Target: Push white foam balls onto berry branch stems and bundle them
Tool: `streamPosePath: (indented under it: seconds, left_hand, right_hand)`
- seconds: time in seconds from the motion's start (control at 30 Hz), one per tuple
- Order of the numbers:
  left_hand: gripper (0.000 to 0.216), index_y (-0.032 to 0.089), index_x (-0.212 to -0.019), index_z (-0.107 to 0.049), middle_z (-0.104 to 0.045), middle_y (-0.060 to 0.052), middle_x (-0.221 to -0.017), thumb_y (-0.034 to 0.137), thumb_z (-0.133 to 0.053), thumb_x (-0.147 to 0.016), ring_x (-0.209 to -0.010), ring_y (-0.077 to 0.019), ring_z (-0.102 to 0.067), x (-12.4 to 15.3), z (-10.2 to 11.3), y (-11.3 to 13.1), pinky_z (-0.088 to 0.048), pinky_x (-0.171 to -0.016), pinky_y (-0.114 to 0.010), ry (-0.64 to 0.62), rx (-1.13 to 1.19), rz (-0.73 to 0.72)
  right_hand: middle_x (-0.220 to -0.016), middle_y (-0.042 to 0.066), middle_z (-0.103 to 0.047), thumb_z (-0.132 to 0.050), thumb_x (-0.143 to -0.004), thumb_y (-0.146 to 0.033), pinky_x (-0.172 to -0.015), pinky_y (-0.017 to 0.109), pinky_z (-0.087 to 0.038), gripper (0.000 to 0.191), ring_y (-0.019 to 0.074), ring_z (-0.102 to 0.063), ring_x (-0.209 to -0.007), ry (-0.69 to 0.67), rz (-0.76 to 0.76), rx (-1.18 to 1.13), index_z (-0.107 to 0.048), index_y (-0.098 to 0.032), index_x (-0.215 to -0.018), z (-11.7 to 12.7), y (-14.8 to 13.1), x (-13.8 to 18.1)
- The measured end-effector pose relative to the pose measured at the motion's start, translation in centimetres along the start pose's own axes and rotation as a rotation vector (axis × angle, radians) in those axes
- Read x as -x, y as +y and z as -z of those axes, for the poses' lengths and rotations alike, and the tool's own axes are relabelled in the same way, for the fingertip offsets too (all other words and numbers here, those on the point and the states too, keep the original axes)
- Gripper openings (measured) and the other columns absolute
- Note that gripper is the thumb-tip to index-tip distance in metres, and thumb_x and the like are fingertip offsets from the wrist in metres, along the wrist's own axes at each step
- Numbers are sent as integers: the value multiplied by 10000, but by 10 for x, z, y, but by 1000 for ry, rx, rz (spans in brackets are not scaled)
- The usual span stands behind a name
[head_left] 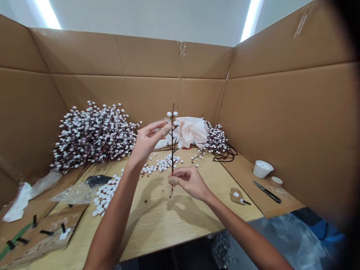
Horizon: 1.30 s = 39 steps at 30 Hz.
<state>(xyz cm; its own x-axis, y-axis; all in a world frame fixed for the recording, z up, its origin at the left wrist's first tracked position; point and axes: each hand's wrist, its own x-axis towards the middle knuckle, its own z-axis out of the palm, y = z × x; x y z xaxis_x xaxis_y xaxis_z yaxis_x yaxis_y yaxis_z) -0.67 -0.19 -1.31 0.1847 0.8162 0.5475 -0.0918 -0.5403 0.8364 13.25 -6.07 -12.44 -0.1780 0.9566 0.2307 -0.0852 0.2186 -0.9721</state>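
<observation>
My right hand [192,182] pinches the lower stem of a thin brown artificial branch [172,159], holding it upright above the table. Several short side twigs stick out from it, and a few white foam berries [169,114] sit near its top. Beside the upper twigs, my left hand [148,139] is closed in a pinch, its fingertips close against the stem; whatever lies between them is hidden. Loose white berries [164,163] are scattered on the table behind the branch, and another pile [105,195] lies partly behind my left forearm.
A large bundle of berry branches [95,135] fills the back left, a smaller bundle [215,138] the back right. Cardboard walls [146,93] enclose the table [157,228]. At right are a white cup [263,169], snips [267,192] and a small cardboard piece [236,195].
</observation>
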Motion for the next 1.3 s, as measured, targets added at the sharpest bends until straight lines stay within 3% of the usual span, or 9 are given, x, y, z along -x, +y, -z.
streamPosePath:
  seconds: [0.2, 0.3, 0.4, 0.53, 0.7, 0.87, 1.0, 1.13, 1.3]
  left_hand:
    - [556, 226, -1273, -558, -559, -113, -1313, 403, -685, -761, -1135, -241, -568, 9, 14, -16, -466, -930, -334, -336, -126, 190]
    - [603, 236, -1285, -540, -619, -111, -1222, 369, -721, -725, -1081, -242, -598, 26, 12, -46, -489, -873, -322, -573, -177, 336]
    - [496, 150, -1154, -632, -695, -116, -1010, 361, -728, -715, -908, -220, -650, 49, 3, -82, -506, -791, -302, -728, -79, 413]
    - [466, 115, -1093, -650, -660, -49, -719, 415, -697, -738, -607, -136, -584, 77, -9, -118, -466, -569, -233, -609, -38, 389]
    - [493, 103, -1039, -666, -658, -63, -710, 445, -735, -690, -589, -131, -567, 97, -15, -137, -461, -579, -237, -470, -31, 424]
    - [389, 103, -884, -681, -658, -49, -694, 436, -732, -690, -618, -142, -571, 103, -22, -145, -459, -602, -237, -424, -63, 434]
    - [336, 127, -803, -724, -724, -71, -767, 441, -722, -684, -685, -194, -627, 102, -24, -147, -477, -634, -256, -394, -142, 425]
    - [368, 143, -823, -753, -749, -92, -855, 456, -753, -629, -759, -236, -666, 103, -24, -149, -514, -670, -280, -348, -145, 428]
    - [345, 157, -820, -758, -755, -80, -864, 429, -772, -609, -779, -248, -680, 105, -26, -154, -539, -688, -302, -313, -170, 453]
  right_hand:
    - [-669, 26, -680, -798, -569, -334, -596, 245, -485, 266, 113, -590, -570, 98, 40, -94, -707, -139, -724, 21, 3, 2]
    - [-661, 29, -680, -780, -592, -352, -596, 247, -489, 268, 117, -589, -571, 107, 70, -84, -703, -134, -726, 31, 9, -2]
    - [-672, 39, -687, -780, -589, -366, -597, 247, -486, 278, 127, -595, -592, 110, 87, -66, -697, -130, -709, 39, 22, -11]
    - [-677, 48, -696, -769, -591, -399, -577, 245, -474, 318, 125, -589, -570, 104, 59, -50, -698, -123, -730, 43, 47, -20]
    - [-659, 54, -688, -750, -599, -426, -529, 227, -432, 349, 106, -556, -519, 99, 8, -21, -691, -107, -729, 43, 73, -22]
    - [-682, 52, -682, -717, -646, -405, -559, 228, -425, 329, 114, -568, -565, 109, 5, 62, -706, -103, -775, 43, 83, -22]
    - [-814, 73, -686, -690, -697, -387, -576, 235, -423, 315, 121, -573, -612, 149, 22, 197, -729, -105, -832, 47, 79, -19]
    - [-970, 102, -678, -626, -781, -375, -624, 255, -460, 348, 134, -604, -678, 152, 48, 433, -711, -117, -999, 61, 58, 8]
    - [-928, 84, -706, -618, -790, -425, -676, 277, -498, 350, 170, -642, -770, 349, -11, 439, -695, -144, -983, 114, 23, 70]
